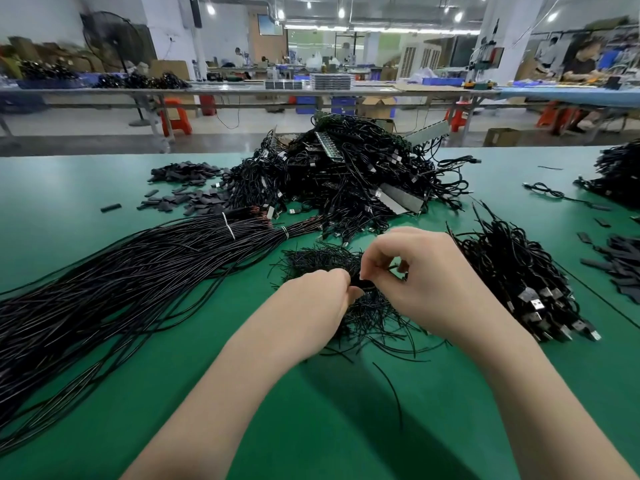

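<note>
Black and small, the piece (364,284) we are working on sits between our two hands, over the middle of the table. Our left hand (317,301) curls its fingertips onto one end of it. Our right hand (427,282) pinches the other end between thumb and bent forefinger, with the remaining fingers curled in. We cannot tell what the piece is, since our fingers cover most of it. Right beneath both hands lies a loose tangle of thin black strands (322,259), spread on the green table (346,420). Just to our right rests a bundle of short cables (512,271), its metal plugs pointing toward the near right. To our left a long sheaf of black cables (131,278) fans out across the table, bound near its far end with a white tie (228,227). Behind the tangle rises a big heap of cables and narrow boards (349,174). Left of that heap lie scattered flat black sleeves (188,188). More dark cables are piled at the far right edge (620,174).
</note>
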Demonstrator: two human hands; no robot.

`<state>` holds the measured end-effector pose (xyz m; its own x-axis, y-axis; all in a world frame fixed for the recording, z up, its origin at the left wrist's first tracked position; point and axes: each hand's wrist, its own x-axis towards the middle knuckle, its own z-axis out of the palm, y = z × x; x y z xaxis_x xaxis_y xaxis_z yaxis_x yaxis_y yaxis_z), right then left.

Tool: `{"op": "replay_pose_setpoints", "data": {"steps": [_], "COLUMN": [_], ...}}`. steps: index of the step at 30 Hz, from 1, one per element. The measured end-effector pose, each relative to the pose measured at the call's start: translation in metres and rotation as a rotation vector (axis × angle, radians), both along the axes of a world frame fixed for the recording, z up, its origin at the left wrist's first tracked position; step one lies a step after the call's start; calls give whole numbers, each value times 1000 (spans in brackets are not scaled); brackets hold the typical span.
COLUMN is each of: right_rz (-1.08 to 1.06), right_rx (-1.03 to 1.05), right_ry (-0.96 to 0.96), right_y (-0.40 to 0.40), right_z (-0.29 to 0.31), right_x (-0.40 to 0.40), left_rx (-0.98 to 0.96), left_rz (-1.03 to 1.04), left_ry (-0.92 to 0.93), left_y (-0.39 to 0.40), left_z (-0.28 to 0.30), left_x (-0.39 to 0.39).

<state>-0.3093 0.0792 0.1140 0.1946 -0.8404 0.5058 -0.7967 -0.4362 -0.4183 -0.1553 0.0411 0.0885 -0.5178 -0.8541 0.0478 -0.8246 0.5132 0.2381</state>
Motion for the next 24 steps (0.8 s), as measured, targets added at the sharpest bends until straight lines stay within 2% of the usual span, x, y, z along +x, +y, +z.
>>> {"op": "replay_pose_setpoints", "data": {"steps": [8,10,13,15,17,20,22,24], "right_rz": [16,36,82,151,291,491,482,330], "right_rx": [-47,-8,91,197,376,563,504,279], "right_ry": [-34,-54,-137,-242,-451,-862,-1019,-946], "right_y": [-1,-2,-3,-5,-3,-1,-5,-7], "right_z": [-2,-5,-7,-4,1,0,-5,-10], "right_x": [4,7,5,-9,-25,-34,-25,-9], "left_rx": [74,35,-117,-102,63,330,456,659], "left_rz": [63,79,-3,-88,-215,-394,-369,-211], "left_ry": [-141,-186,-269,-232,-85,263,583,979], "left_y": [1,2,9,16,23,23,18,13], "left_z": [7,4,1,5,14,30,33,30], "left_x": [-3,-4,-2,1,11,26,28,21]}}
